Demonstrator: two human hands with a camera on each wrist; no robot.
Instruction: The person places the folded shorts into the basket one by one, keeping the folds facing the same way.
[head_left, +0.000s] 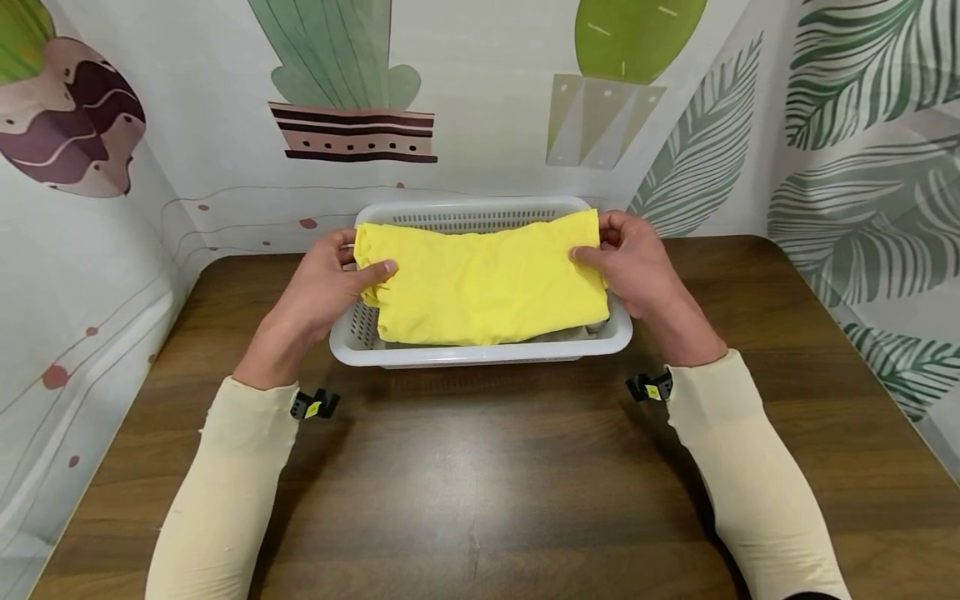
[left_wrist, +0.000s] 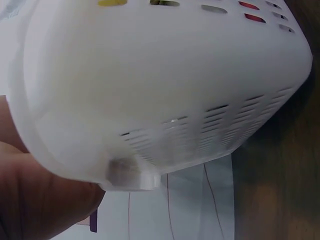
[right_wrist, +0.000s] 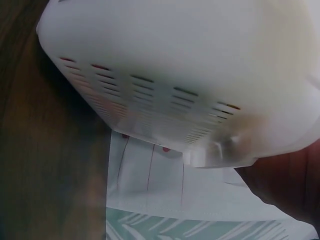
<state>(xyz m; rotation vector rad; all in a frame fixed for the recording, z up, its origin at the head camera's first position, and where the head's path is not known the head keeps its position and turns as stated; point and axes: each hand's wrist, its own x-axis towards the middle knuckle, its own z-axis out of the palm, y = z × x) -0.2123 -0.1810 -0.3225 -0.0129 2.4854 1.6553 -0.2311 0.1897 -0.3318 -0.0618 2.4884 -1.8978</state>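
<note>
A folded piece of yellow cloth (head_left: 483, 283) spans the white plastic basket (head_left: 352, 357), over its opening; its exact kind cannot be told. My left hand (head_left: 318, 283) pinches the cloth's left end, thumb on top. At the opposite end my right hand (head_left: 637, 258) pinches the cloth the same way. Underneath, greyish contents show only in part along the front. In the left wrist view the basket wall (left_wrist: 150, 75) hides most of the left hand (left_wrist: 45, 195). The right wrist view likewise shows the basket (right_wrist: 175, 45) with part of the right hand (right_wrist: 290, 185).
The basket stands toward the back of a brown wooden table (head_left: 465, 467). Behind it hangs a white printed backdrop (head_left: 487, 100) with cactus and leaf patterns. Small black wrist mounts (head_left: 315, 405) sit by both cream sleeves (head_left: 225, 475).
</note>
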